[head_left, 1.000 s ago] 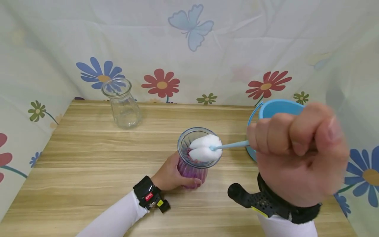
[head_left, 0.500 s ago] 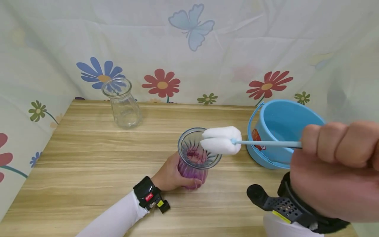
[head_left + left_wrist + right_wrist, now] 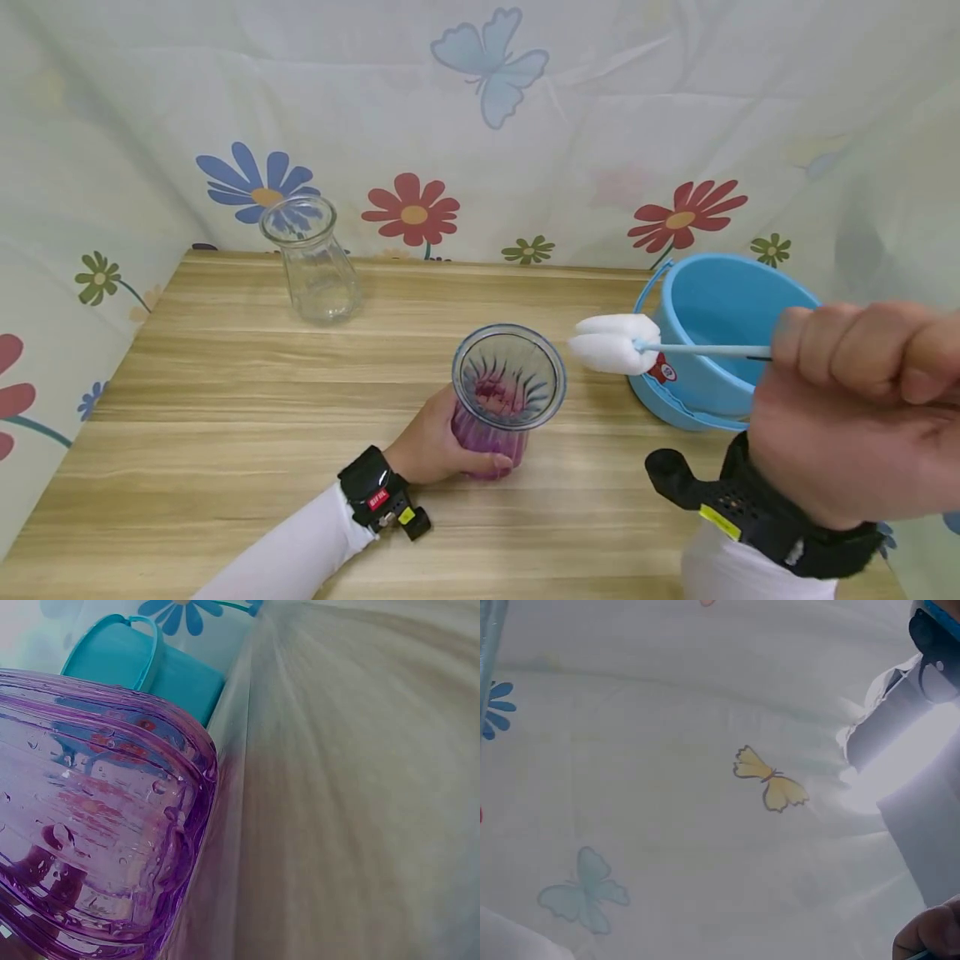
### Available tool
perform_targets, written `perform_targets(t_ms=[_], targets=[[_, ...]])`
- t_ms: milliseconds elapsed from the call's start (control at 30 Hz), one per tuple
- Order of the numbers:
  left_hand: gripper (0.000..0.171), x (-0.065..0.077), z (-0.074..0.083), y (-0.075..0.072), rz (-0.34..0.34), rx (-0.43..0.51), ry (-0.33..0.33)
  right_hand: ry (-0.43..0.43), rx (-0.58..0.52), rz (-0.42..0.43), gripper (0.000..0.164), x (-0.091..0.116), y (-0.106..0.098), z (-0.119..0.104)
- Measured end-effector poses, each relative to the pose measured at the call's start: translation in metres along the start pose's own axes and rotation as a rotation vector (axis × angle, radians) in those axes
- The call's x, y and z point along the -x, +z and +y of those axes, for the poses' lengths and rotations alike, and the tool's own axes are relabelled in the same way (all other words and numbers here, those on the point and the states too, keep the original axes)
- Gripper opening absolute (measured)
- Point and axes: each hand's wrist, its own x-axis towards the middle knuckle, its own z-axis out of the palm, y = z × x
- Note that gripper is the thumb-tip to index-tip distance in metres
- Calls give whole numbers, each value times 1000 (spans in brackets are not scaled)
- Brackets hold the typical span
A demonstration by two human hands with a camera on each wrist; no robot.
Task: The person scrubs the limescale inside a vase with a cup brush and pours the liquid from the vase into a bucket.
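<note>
My left hand (image 3: pixel 429 442) grips a ribbed glass vase (image 3: pixel 491 437) around its lower body. The vase is purple below, bluish towards its round rim, and stands upright with its mouth facing up. Water droplets cling to its glass (image 3: pixel 105 817) in the left wrist view. My right hand (image 3: pixel 862 408) is curled around the light blue handle of a sponge bottle brush (image 3: pixel 613 344). The brush's white foam head is in the air, right of the vase and overlapping the blue bucket in the head view. Fingers of the right hand (image 3: pixel 937 930) show at the right wrist view's lower corner.
A light blue bucket (image 3: pixel 678 308) with a handle stands at the right, partly behind the right hand. At the back left is a clear glass vase (image 3: pixel 322 287). The wooden table (image 3: pixel 225 392) is enclosed by flower-printed curtains (image 3: pixel 337 108).
My right hand has drawn the bottle brush rightward, its foam head leaving the vase mouth and passing in front of the bucket. The left hand and the vase stay in place.
</note>
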Motion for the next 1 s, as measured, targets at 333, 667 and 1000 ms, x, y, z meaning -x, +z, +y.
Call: perform_targets(t_ms=[333, 667, 1000], targets=[[81, -1, 0, 0, 0, 22, -1, 162, 326, -149, 42, 17, -16, 35], [82, 0, 0, -1, -7, 15, -3, 379, 472, -302, 51, 30, -52, 57], [80, 0, 3, -2, 1, -4, -18, 509, 709, -360, 58, 45, -82, 78]])
